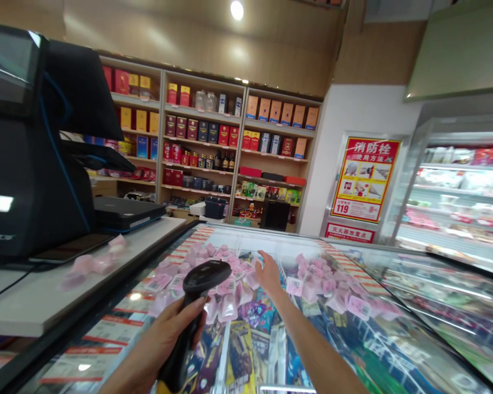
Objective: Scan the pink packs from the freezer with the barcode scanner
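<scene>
My left hand point(164, 336) is wrapped round the handle of a black barcode scanner point(205, 275), whose head points forward and to the right. My right hand point(268, 275) reaches out with its fingers apart, at the right edge of a heap of small pink packs point(229, 307) with white barcode labels. Whether its fingertips touch a pack I cannot make out. A second group of pink packs point(312, 284) lies to the right of that hand. Both groups rest on the glass top of a chest freezer point(238, 241), with colourful packets point(240, 350) showing through below.
At the left a black checkout terminal point(33, 164) stands on a white counter point(36, 309), with a few pink packs point(92, 265) near its edge. Behind are shelves of boxes point(203, 131). A lit display fridge point(460, 191) stands at the right.
</scene>
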`<state>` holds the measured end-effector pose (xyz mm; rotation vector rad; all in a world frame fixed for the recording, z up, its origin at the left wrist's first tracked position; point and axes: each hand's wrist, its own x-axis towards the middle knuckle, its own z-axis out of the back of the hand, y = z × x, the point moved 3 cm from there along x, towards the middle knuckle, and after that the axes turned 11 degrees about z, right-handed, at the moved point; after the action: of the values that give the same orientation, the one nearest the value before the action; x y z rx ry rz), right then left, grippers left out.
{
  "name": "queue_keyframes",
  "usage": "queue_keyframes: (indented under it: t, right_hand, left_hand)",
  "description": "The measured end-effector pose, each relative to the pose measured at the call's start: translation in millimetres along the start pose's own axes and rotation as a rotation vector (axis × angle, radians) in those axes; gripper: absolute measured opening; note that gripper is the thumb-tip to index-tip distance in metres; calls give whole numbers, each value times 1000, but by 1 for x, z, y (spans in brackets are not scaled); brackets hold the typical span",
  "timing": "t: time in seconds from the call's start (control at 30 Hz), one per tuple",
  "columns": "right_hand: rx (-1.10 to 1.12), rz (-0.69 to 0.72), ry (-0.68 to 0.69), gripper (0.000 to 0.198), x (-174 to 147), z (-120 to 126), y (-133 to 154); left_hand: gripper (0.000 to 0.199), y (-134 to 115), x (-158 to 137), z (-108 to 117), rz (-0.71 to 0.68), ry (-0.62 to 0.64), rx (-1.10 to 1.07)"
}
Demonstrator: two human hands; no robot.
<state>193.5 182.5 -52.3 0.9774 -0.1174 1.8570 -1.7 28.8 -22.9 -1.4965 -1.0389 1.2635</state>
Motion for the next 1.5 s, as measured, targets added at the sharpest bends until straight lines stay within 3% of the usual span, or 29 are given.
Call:
queue_keyframes:
  t: [0.07, 0.13, 0.2, 0.3, 0.43, 0.53, 0.63, 0.7, 0.83, 0.93, 1.33, 1.4, 1.5]
  right_hand:
    - [-122, -6, 165, 53, 10, -5, -23]
    - [-225, 103, 340, 60, 18, -13, -32]
    - [-283, 201, 473, 54, 22, -20, -31]
    - [-370, 194, 535, 34, 24, -19, -25]
    - [-450, 57, 368, 25, 15, -2, -28]
    - [-278, -56, 123, 26, 0, 14, -37]
    - [125, -185, -198, 30, -16, 26, -47]
    - [479, -291, -343, 34, -25, 30, -51]
    - [1182, -551, -436, 36, -38, 26, -52]
    - [1422, -671, -402, 34, -44, 22, -52]
    - [1428, -743, -446, 27, -49, 10, -69]
    - [1313, -702, -443, 29, -49, 9, -74]
    - [861, -605, -458, 36, -50, 16, -86]
  left_hand:
    - [31, 1, 3, -6, -4, -7, 10]
    - [31, 2, 5, -11, -15, -40, 28]
    - [32, 3, 6, -16, -21, -55, 62]
    - [34, 3, 7, -20, -16, -42, 100]
    - [36, 5, 8, -23, -6, -19, 96]
    - [36, 7, 9, -28, 22, 13, 59]
    - [35, 7, 6, -37, 3, 39, 65]
    - [35, 5, 3, -43, -16, 51, 89]
    - [34, 4, -1, -51, -15, 51, 102]
    - [36, 5, 0, -55, -14, 62, 123]
    - [35, -1, 0, -70, -67, 98, 176]
    - [34, -2, 1, -71, -73, 110, 169]
    - [34, -4, 2, -67, -68, 98, 156]
